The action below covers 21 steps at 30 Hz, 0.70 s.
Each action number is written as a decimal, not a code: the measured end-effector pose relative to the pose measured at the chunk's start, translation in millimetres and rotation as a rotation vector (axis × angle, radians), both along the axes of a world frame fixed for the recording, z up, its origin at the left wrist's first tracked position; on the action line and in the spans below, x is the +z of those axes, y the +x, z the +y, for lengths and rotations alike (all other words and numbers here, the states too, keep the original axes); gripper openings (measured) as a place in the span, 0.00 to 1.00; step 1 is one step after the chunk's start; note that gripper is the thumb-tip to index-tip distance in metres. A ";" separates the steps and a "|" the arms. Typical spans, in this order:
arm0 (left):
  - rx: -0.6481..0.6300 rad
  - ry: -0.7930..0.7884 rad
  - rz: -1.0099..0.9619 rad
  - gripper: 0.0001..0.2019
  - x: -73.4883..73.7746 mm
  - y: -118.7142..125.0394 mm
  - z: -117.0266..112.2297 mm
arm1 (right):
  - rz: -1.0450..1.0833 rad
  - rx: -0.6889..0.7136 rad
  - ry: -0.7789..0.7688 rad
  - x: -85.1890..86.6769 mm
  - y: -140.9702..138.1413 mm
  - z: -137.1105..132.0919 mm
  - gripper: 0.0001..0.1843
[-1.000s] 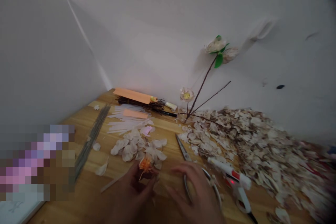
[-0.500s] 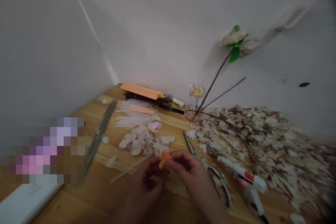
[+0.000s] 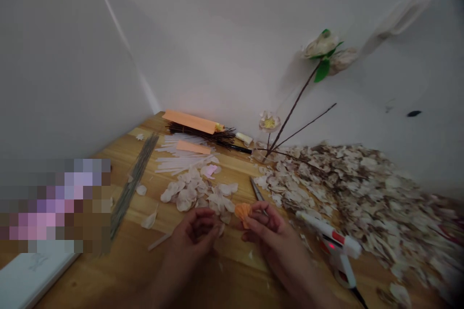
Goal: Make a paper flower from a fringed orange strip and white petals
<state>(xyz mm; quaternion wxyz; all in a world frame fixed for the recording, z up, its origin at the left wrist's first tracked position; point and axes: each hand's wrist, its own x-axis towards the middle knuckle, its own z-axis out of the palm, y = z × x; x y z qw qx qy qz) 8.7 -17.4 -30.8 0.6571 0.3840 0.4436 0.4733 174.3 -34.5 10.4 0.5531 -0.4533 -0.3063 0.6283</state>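
My right hand (image 3: 266, 229) pinches a small orange flower centre (image 3: 242, 211) between thumb and fingertips, just above the wooden table (image 3: 119, 270). My left hand (image 3: 194, 234) hovers a little to its left with fingers curled inward; whether anything lies in them is not visible. A thin pale stick (image 3: 159, 241) lies on the table by the left hand. Loose pale petals (image 3: 195, 193) are scattered just beyond both hands.
Scissors (image 3: 256, 189) lie behind my right hand. A white glue gun (image 3: 335, 246) with a red light stands to the right. A big heap of petals (image 3: 355, 193) fills the right side. Wires (image 3: 132, 183), clear sticks (image 3: 181, 157), orange paper (image 3: 188, 121) and a flower branch (image 3: 293, 106) sit farther back.
The hands met over the orange piece, then parted. It has gone from my left hand to my right, which now holds it alone, off the scissors.
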 end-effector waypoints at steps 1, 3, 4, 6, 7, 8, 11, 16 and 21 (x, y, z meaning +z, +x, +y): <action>0.005 -0.018 -0.009 0.19 -1.1 0.1 1.3 | 0.035 -0.006 -0.016 -1.4 2.4 -1.1 0.14; -0.001 -0.049 -0.017 0.21 -2.4 0.9 2.8 | 0.087 -0.015 -0.052 -3.9 6.3 -3.2 0.14; -0.004 -0.058 -0.020 0.21 -2.4 1.4 3.0 | 0.112 -0.021 -0.068 -5.2 7.7 -4.2 0.14; -0.004 -0.060 -0.030 0.21 -1.1 2.3 2.6 | 0.156 -0.036 -0.094 -8.1 9.6 -6.0 0.14; 0.002 -0.056 -0.035 0.21 0.1 2.7 2.2 | 0.171 -0.036 -0.106 -9.7 10.3 -6.6 0.15; 0.003 -0.051 -0.038 0.21 1.3 2.9 1.7 | 0.181 -0.032 -0.114 -11.2 10.8 -7.0 0.14; -0.009 -0.054 -0.023 0.20 4.6 3.0 0.5 | 0.191 -0.041 -0.111 -14.8 12.2 -7.0 0.14; -0.031 -0.068 0.002 0.19 4.0 1.6 0.1 | 0.199 -0.103 -0.104 -16.2 13.0 -6.4 0.15; -0.040 -0.070 0.003 0.19 -1.1 0.6 -0.1 | 0.196 -0.104 -0.117 -17.2 10.8 -6.0 0.15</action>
